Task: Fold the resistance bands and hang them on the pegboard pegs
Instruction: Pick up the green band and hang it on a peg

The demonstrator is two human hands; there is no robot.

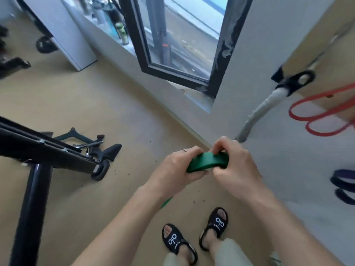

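Nearest, black sandals on a tan floor. Above them, held at waist height between both hands, a green resistance band: wide, flat, matte, bent into a thick folded arc, with a loose strip dangling below the left wrist. Left hand wrapped round its left end; right hand pinching the right end, fingers curled over. Farther right, on the pegboard, a red band hanging in loops and a dark purple band lower down.

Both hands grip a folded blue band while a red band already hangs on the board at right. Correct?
Not quite: the head view shows the band gripped by the left hand and right hand is green, not blue. The red band does hang at right.
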